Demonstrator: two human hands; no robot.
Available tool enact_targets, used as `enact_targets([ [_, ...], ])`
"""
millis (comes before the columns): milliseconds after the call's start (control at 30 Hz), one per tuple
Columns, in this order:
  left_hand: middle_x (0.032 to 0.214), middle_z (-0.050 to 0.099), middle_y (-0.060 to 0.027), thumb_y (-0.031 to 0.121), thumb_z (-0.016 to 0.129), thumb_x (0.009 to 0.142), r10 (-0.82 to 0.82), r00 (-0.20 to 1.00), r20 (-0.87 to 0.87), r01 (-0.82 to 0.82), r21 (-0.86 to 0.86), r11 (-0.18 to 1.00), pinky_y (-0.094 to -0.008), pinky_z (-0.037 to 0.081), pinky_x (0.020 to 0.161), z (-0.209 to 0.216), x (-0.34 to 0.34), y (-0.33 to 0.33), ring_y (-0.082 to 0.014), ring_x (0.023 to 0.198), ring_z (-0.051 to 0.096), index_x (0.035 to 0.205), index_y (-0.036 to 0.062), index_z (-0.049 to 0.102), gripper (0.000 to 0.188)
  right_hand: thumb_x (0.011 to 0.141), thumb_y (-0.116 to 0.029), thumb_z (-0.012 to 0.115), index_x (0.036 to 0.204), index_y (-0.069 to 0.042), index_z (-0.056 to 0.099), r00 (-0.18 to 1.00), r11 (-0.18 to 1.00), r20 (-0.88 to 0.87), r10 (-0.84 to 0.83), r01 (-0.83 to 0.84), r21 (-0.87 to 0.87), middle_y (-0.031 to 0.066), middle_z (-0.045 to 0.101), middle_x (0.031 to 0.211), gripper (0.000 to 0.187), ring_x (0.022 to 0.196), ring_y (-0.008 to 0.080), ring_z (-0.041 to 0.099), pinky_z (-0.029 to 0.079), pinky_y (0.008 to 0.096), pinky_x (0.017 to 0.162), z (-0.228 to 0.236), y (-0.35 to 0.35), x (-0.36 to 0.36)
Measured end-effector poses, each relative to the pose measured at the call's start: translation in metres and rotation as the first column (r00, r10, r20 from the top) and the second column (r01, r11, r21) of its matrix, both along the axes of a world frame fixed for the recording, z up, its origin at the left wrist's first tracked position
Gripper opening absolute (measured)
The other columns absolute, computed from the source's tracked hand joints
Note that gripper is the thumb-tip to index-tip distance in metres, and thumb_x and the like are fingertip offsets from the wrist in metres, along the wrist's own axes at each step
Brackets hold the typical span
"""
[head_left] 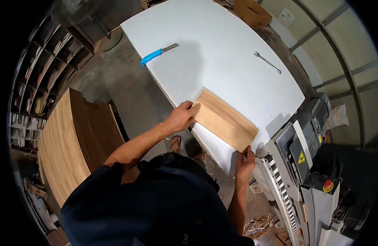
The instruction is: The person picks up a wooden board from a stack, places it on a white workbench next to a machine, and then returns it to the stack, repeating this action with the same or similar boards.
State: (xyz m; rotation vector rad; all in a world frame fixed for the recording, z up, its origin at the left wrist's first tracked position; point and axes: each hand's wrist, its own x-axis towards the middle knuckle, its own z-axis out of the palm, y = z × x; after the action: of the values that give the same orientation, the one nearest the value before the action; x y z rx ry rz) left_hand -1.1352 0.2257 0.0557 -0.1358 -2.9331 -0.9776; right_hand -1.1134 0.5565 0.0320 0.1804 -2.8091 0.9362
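A rectangular wood-grain board (226,119) lies at a slant over the near edge of the white tabletop (221,45). My left hand (183,118) grips its left end, with the thumb on the top face and the other fingers partly hidden. At the board's near right corner, my right hand (245,165) pinches the edge between thumb and fingers. Farther off on the white top rests a blue-handled knife (158,53), its blade pointing right. A metal spanner (267,63) lies toward the far right side.
On the right, an edge-banding-type machine (297,151) with a red stop button (328,185) adjoins the table. Large wood-grain panels (59,141) are stacked to the left. Shelves (45,74) of offcuts stand behind them. A cardboard box (252,13) sits beyond the table.
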Motion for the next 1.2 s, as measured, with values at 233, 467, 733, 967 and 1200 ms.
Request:
enact_targets([
  [233, 0.096, 0.059, -0.0208, 0.031, 0.069, 0.068, 0.235, 0.925, 0.3, -0.317, 0.266, 0.91, -0.0353, 0.046, 0.078, -0.012, -0.047, -0.01, -0.0353, 0.089, 0.057, 0.112, 0.0006, 0.052, 0.056, 0.086, -0.019, 0.059, 0.101, 0.007, 0.057, 0.937, 0.807, 0.348, -0.026, 0.225, -0.546, 0.0058, 0.06, 0.089, 0.03, 0.076, 0.0103, 0.052, 0.043, 0.0247, 0.069, -0.004, 0.008, -0.042],
  [467, 0.086, 0.061, -0.0179, 0.021, 0.068, 0.065, 0.334, 0.908, 0.252, -0.366, 0.092, 0.926, -0.0376, 0.045, 0.072, -0.011, -0.07, 0.015, -0.0319, 0.083, 0.059, 0.093, -0.0031, 0.053, 0.04, 0.078, -0.013, 0.064, 0.071, 0.004, 0.063, 0.884, 0.861, 0.456, -0.103, 0.308, -0.404, -0.0023, 0.053, 0.06, 0.019, 0.054, 0.0064, 0.044, 0.036, 0.0231, 0.05, -0.002, 0.011, -0.078],
  [733, 0.087, 0.05, -0.0117, 0.002, 0.069, 0.067, 0.376, 0.925, -0.052, -0.31, 0.469, 0.827, -0.0299, 0.044, 0.07, 0.031, -0.047, -0.002, -0.0225, 0.078, 0.052, 0.124, 0.0011, 0.048, 0.061, 0.078, 0.0, 0.064, 0.094, 0.003, 0.063, 0.985, 0.675, 0.127, -0.117, 0.172, -0.717, 0.004, 0.062, 0.088, 0.016, 0.078, 0.0107, 0.055, 0.044, 0.0237, 0.075, 0.033, -0.017, -0.07],
  [967, 0.111, 0.054, -0.0102, 0.003, 0.065, 0.074, 0.337, 0.921, -0.194, -0.142, 0.639, 0.756, -0.0276, 0.044, 0.082, 0.006, -0.038, -0.007, -0.0206, 0.099, 0.052, 0.123, 0.0034, 0.05, 0.052, 0.079, -0.002, 0.064, 0.101, 0.002, 0.061, 0.996, 0.689, -0.043, -0.077, 0.022, -0.725, 0.0051, 0.061, 0.093, 0.023, 0.088, 0.0126, 0.056, 0.043, 0.0253, 0.083, 0.012, -0.014, -0.064],
  [1200, 0.126, 0.051, -0.0111, 0.006, 0.061, 0.079, 0.247, 0.967, 0.066, -0.2, 0.796, 0.571, -0.0295, 0.04, 0.094, 0.003, -0.032, -0.018, -0.017, 0.11, 0.05, 0.124, 0.0047, 0.049, 0.047, 0.082, 0.0, 0.057, 0.1, 0.005, 0.06, 0.992, 0.726, 0.063, -0.113, 0.126, -0.676, 0.0075, 0.062, 0.092, 0.019, 0.085, 0.0147, 0.055, 0.046, 0.027, 0.078, 0.019, -0.03, -0.059],
])
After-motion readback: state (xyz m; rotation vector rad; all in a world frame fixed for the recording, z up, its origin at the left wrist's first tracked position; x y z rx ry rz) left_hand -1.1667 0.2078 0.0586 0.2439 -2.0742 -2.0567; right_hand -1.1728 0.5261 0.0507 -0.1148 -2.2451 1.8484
